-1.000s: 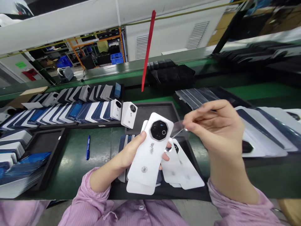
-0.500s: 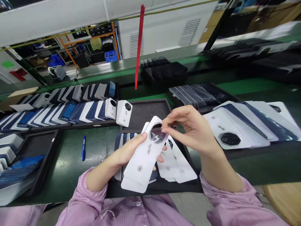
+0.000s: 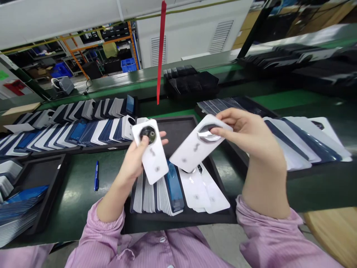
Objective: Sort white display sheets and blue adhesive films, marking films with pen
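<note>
My left hand [image 3: 133, 160] grips a white phone back cover [image 3: 151, 152] with a round black camera ring, held upright over a black tray [image 3: 178, 217]. My right hand [image 3: 247, 134] holds a second white back cover [image 3: 196, 144], tilted, with fingers pinched at its camera opening. The two covers are apart. Below them the tray holds a row of covers standing on edge [image 3: 156, 195] and a few white covers lying flat [image 3: 205, 190].
Long rows of white and blue back covers [image 3: 69, 132] fill trays on the left; more lie fanned on the right [image 3: 304, 139]. A blue pen [image 3: 96, 175] lies on the green bench. A red strip [image 3: 160, 52] hangs above. Black trays [image 3: 192, 83] stand behind.
My right hand laid the clear film on the top cover's camera, then lifted that cover off to the right. My left hand now keeps only the other cover, moved left.
</note>
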A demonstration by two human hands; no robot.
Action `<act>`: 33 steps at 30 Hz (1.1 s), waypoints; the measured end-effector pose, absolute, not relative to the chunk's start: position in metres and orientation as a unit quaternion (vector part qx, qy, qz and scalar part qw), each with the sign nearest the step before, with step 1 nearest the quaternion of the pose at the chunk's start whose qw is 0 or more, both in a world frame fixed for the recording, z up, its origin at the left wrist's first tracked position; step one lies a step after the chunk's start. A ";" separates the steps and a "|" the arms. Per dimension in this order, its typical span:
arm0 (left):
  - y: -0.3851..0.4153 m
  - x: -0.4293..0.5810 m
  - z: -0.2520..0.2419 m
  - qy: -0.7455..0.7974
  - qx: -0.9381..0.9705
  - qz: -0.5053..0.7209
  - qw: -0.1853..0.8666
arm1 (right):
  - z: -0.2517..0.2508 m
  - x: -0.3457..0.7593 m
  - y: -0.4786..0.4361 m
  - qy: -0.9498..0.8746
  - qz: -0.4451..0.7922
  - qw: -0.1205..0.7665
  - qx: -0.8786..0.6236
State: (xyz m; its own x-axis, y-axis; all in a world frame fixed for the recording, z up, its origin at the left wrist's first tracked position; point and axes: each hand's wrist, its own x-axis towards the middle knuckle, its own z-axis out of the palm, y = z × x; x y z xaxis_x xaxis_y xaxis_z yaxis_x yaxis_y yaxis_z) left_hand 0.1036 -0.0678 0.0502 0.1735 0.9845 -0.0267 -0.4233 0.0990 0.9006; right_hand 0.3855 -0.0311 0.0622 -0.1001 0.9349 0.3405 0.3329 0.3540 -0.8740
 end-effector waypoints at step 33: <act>-0.088 0.114 0.040 0.302 0.529 0.289 0.739 | 0.061 0.320 -0.065 -0.838 0.075 0.487 -0.235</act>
